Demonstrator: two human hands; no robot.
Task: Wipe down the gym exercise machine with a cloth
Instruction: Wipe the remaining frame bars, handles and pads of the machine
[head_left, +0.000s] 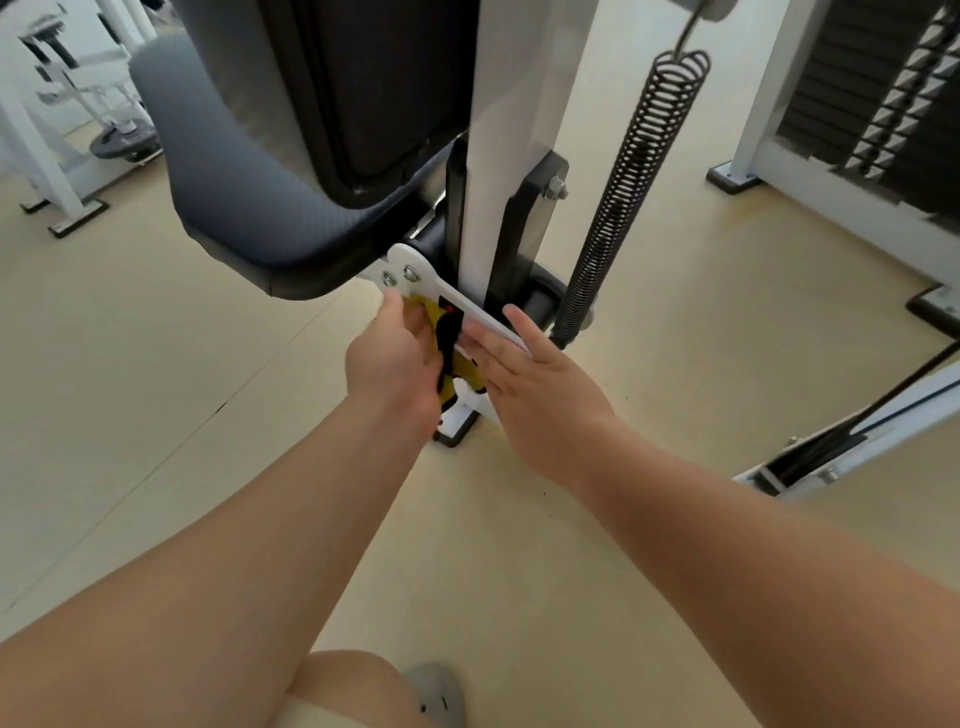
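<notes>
Cloth bunched in my left hand's grip, pressed on the white bracket just below the seat pad; my right hand rests flat-fingered on the bracket, holding nothing. Mid-wipe, I reckon; next calls for a firm stroke down the bracket.

Bright, even light; soft shadows on the floor; edges bend, perhaps slightly blurred.

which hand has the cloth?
The left hand: its fingers curl round the yellow cloth below the white plate. The right hand lies beside it with fingers straight, gripping nothing.
</notes>
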